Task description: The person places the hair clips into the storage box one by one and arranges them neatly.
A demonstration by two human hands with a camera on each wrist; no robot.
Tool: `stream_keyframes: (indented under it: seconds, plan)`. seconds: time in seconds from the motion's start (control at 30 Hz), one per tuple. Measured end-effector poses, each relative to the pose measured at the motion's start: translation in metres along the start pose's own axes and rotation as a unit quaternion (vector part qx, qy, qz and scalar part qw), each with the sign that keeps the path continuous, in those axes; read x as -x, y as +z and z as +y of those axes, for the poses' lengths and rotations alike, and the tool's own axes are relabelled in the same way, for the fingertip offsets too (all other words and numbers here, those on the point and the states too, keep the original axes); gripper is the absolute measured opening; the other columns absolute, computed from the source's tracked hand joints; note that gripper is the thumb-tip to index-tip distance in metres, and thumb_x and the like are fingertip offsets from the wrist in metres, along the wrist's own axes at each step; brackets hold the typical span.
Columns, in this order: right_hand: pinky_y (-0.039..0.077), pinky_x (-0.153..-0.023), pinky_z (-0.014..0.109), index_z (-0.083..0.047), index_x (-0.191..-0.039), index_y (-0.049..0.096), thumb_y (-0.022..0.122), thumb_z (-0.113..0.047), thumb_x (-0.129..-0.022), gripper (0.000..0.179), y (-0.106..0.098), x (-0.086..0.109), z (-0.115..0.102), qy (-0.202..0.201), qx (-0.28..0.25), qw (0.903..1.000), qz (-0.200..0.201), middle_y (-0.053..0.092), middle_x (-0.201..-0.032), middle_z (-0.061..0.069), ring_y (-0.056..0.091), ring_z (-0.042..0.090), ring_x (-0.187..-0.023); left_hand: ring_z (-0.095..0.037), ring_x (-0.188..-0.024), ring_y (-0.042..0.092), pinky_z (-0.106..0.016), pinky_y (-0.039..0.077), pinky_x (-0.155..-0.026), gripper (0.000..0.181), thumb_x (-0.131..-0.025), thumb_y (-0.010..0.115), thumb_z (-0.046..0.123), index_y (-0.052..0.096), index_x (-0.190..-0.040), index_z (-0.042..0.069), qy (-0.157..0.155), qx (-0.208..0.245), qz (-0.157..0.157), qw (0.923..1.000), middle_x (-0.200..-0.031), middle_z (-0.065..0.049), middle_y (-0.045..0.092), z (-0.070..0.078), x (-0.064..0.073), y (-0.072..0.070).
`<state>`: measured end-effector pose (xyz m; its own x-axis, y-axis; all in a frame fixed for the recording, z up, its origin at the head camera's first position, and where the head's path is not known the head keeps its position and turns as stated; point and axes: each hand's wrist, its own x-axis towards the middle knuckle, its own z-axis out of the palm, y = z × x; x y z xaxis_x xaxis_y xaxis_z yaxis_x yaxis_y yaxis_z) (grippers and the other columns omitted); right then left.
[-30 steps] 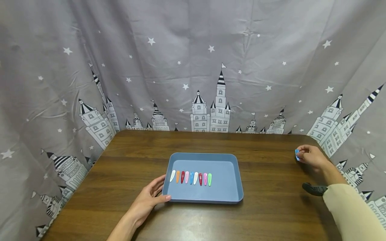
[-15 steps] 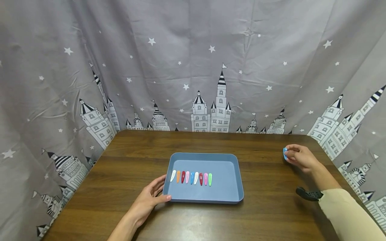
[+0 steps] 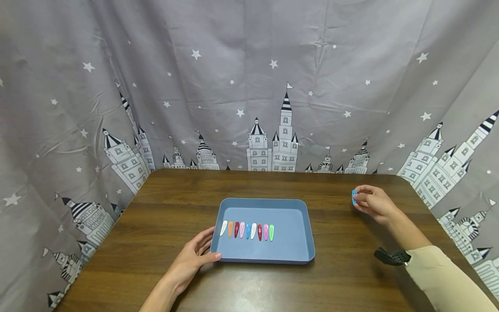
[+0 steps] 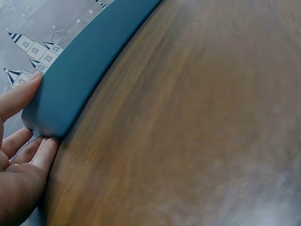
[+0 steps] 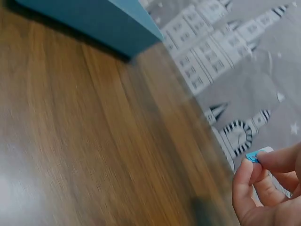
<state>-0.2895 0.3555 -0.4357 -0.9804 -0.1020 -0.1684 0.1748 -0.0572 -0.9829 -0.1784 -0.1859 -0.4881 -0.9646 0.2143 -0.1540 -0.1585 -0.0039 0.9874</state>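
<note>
A blue-grey rectangular tray [image 3: 291,236] stands on the wooden table. Inside it, several snap hair clips lie side by side in a row, from a white clip [image 3: 223,228] at the left to a green clip [image 3: 271,232] near the middle. My left hand [image 3: 191,255] grips the tray's front left corner, thumb at the rim; the left wrist view has the fingertips low against the tray wall [image 4: 84,70]. Over the table to the right of the tray, my right hand [image 3: 376,204] pinches a blue hair clip [image 3: 354,197] between thumb and fingertips.
The brown table [image 3: 179,190] ends at a grey curtain [image 3: 234,65] printed with castles and stars. A black strap [image 3: 391,256] sits at the right wrist by the light sleeve [image 3: 444,275].
My right hand has moved left toward the tray with the blue hair clip pinched in it. The left hand, tray and row of clips have stayed in place.
</note>
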Motion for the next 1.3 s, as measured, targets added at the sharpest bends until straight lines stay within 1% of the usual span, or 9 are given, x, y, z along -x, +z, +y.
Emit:
stream_keyframes:
  seconds: [0.1,0.27,0.5,0.63,0.77,0.97,1.07,1.2,1.3]
  plan:
    - [0.056,-0.07,0.023,-0.001,-0.107,0.055,0.054,0.008,-0.103,0.01,0.011,0.001,-0.002,0.003,0.0,1.0,-0.004,0.057,-0.094,0.003,0.061,0.011,-0.075,-0.037,-0.149,0.03,-0.051,0.025,-0.119,0.081,-0.088,0.08,0.001,0.037,-0.157,0.004,0.001,0.001,-0.004,1.0,-0.161,-0.017,0.038,-0.001,0.0,0.0]
    - [0.056,-0.072,0.022,0.001,-0.108,0.051,0.053,0.007,-0.103,0.008,0.031,0.002,-0.005,0.012,0.002,0.9998,-0.014,0.054,-0.096,0.006,0.06,0.012,-0.078,-0.035,-0.149,0.031,-0.05,0.025,-0.12,0.082,-0.086,0.081,0.0,0.04,-0.157,0.005,-0.003,0.01,0.001,0.9999,-0.16,-0.014,0.04,-0.002,-0.001,-0.001]
    - [0.055,-0.074,0.022,0.003,-0.11,0.047,0.051,0.007,-0.103,0.009,0.058,0.005,-0.006,0.02,0.011,0.9991,-0.037,0.054,-0.095,0.006,0.059,0.013,-0.08,-0.036,-0.15,0.03,-0.05,0.025,-0.119,0.082,-0.088,0.08,0.001,0.037,-0.157,0.004,-0.001,0.002,-0.004,1.0,-0.161,-0.017,0.038,-0.001,-0.001,-0.001]
    - [0.055,-0.074,0.022,0.005,-0.11,0.047,0.051,0.007,-0.104,0.008,0.071,0.006,-0.007,0.013,0.024,0.9983,-0.051,0.054,-0.094,0.006,0.059,0.013,-0.079,-0.036,-0.15,0.03,-0.05,0.025,-0.119,0.082,-0.088,0.08,0.001,0.037,-0.158,0.004,-0.002,0.003,-0.005,1.0,-0.161,-0.017,0.038,-0.001,0.0,-0.001]
    - [0.056,-0.075,0.024,0.003,-0.109,0.047,0.052,0.006,-0.103,0.008,0.082,0.006,-0.006,0.005,0.038,0.9974,-0.062,0.055,-0.091,0.006,0.06,0.013,-0.078,-0.036,-0.149,0.03,-0.05,0.026,-0.119,0.082,-0.088,0.08,0.001,0.037,-0.158,0.004,-0.001,-0.001,-0.005,1.0,-0.161,-0.017,0.038,-0.001,0.0,-0.002]
    - [0.057,-0.079,0.029,0.002,-0.109,0.049,0.053,0.007,-0.103,0.009,0.101,0.003,-0.004,-0.014,0.057,0.9946,-0.086,0.056,-0.091,0.006,0.061,0.015,-0.08,-0.036,-0.149,0.031,-0.05,0.026,-0.119,0.082,-0.087,0.081,0.001,0.039,-0.157,0.005,-0.003,0.002,-0.002,1.0,-0.161,-0.015,0.039,-0.002,0.0,-0.003]
    - [0.057,-0.079,0.03,0.004,-0.109,0.05,0.054,0.009,-0.101,0.01,0.112,0.001,-0.002,-0.017,0.073,0.9926,-0.095,0.056,-0.089,0.006,0.059,0.016,-0.079,-0.035,-0.149,0.031,-0.051,0.025,-0.119,0.082,-0.086,0.082,0.001,0.04,-0.157,0.006,-0.008,0.007,0.003,0.9999,-0.16,-0.014,0.04,-0.003,-0.001,-0.003]
    - [0.058,-0.077,0.031,0.006,-0.111,0.052,0.056,0.01,-0.099,0.013,0.127,-0.001,0.002,-0.019,0.105,0.9891,-0.101,0.053,-0.09,0.007,0.057,0.016,-0.08,-0.035,-0.149,0.031,-0.051,0.026,-0.119,0.083,-0.085,0.083,0.001,0.041,-0.156,0.007,-0.012,0.009,0.006,0.9999,-0.16,-0.014,0.041,-0.003,-0.001,-0.002]
    - [0.059,-0.077,0.032,0.008,-0.111,0.053,0.057,0.01,-0.097,0.015,0.138,-0.003,0.005,-0.018,0.115,0.9882,-0.099,0.053,-0.09,0.009,0.058,0.017,-0.08,-0.035,-0.149,0.031,-0.051,0.026,-0.119,0.083,-0.085,0.083,0.001,0.041,-0.156,0.007,-0.012,0.008,0.005,0.9999,-0.16,-0.014,0.041,-0.003,-0.001,-0.003]
